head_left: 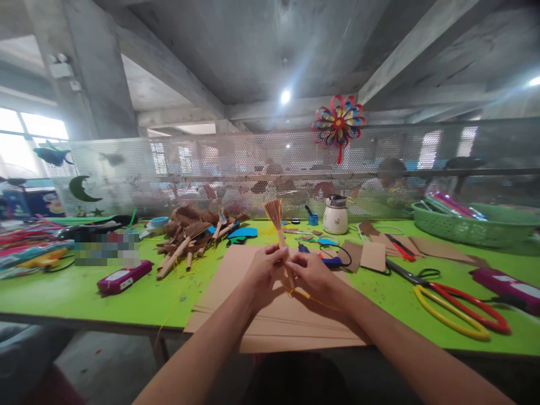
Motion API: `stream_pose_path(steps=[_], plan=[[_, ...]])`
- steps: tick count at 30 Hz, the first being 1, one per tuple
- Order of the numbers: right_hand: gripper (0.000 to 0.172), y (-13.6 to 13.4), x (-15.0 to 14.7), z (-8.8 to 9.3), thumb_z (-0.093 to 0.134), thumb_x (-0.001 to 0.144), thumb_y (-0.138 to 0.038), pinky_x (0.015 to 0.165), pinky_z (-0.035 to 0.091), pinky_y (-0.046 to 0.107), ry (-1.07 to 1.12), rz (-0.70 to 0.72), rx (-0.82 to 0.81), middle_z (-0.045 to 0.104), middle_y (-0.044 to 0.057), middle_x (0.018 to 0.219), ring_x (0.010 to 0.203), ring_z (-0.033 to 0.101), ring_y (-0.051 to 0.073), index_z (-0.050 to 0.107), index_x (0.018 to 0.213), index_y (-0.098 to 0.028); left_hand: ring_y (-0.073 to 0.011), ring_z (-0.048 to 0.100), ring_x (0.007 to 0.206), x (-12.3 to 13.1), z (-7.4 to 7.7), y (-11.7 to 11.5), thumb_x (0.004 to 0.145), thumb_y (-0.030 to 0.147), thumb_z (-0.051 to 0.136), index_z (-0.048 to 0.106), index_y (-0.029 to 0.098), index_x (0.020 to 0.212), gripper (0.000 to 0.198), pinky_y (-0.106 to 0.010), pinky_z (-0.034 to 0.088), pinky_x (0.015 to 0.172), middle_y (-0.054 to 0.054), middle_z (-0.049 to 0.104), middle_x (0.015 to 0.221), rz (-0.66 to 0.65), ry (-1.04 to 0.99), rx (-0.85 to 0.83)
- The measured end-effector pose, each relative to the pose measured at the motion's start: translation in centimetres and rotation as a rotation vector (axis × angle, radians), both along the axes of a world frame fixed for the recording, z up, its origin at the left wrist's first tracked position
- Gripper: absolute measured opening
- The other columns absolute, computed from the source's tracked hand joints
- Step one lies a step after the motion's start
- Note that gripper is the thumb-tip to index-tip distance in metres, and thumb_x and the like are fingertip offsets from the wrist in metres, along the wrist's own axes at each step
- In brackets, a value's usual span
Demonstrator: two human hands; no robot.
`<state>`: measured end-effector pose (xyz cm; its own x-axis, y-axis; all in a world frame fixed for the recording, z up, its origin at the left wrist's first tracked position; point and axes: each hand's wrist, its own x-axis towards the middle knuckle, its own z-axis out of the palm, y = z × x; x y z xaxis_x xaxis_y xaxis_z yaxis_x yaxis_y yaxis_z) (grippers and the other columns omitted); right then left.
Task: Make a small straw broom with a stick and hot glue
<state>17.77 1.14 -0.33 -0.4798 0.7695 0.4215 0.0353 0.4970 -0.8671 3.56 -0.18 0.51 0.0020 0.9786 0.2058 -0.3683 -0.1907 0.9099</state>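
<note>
Roughly centre frame, both my bare hands meet over a stack of plain brown cardboard sheets [270, 323] on a lime-green tabletop [126, 298]. Left hand [262, 271] & right hand [314, 277] each pinch, fingertips pressed together, the narrow stem of a small tan pleated fan-shaped bundle [275, 216]. It stands upright w/ its spread end at 12 o'clock from my knuckles. I judge the two-handed pinch holds the gathered stem tight so the pleats don't spring apart. A thin yellow strand [301, 294] trails from under the right hand toward 4 o'clock, prob. held taut by that grip. Big scissors w/ red & yellow loop handles [458, 309] lie at 3 o'clock, within reach. A heap of brown straw-like mini brooms [189, 232] sits at 10 o'clock. Hidden: my fingers cover where strand meets stem, so can't tell if it's wrapped or knotted. Figures behind the perforated metal mesh screen [253, 157] at 12 are too blurry to read. Forearms are cut off at 6.
</note>
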Motion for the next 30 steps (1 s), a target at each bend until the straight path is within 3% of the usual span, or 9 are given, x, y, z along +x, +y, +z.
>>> stream_pose_path(steps=[8, 14, 30], plan=[[0.028, 0.47, -0.01, -0.49, 0.057, 0.080, -0.040, 0.051, 0.037, 0.023, -0.030, -0.017, 0.034, 0.053, 0.000, 0.064, 0.058, 0.044, 0.011, 0.056, 0.067, -0.015, -0.0119, 0.057, 0.056, 0.12, -0.33, -0.30, 0.068, 0.030, 0.074, 0.062, 0.016, 0.083, 0.024, -0.023, 0.043, 0.054, -0.002, 0.062, 0.067, -0.040, 0.018, -0.073], [0.028, 0.56, -0.05, -0.57, 0.057, 0.081, -0.039, 0.052, 0.037, 0.023, -0.033, 0.001, 0.055, 0.057, 0.001, 0.066, 0.058, 0.045, 0.011, 0.060, 0.070, -0.014, -0.0118, 0.057, 0.060, 0.04, -0.16, 0.12, 0.060, 0.028, 0.080, 0.062, 0.012, 0.074, 0.029, -0.024, 0.045, 0.059, -0.003, 0.060, 0.067, -0.006, 0.029, -0.003], [0.035, 0.39, 0.02, -0.46, 0.053, 0.082, -0.045, 0.049, 0.031, 0.024, -0.114, -0.031, 0.052, 0.049, -0.002, 0.056, 0.052, 0.041, 0.011, 0.050, 0.061, -0.018, -0.0117, 0.057, 0.059, 0.02, -0.51, 0.01, 0.071, 0.031, 0.071, 0.059, 0.018, 0.083, 0.022, -0.024, 0.046, 0.059, 0.001, 0.058, 0.065, -0.029, 0.086, -0.062]])
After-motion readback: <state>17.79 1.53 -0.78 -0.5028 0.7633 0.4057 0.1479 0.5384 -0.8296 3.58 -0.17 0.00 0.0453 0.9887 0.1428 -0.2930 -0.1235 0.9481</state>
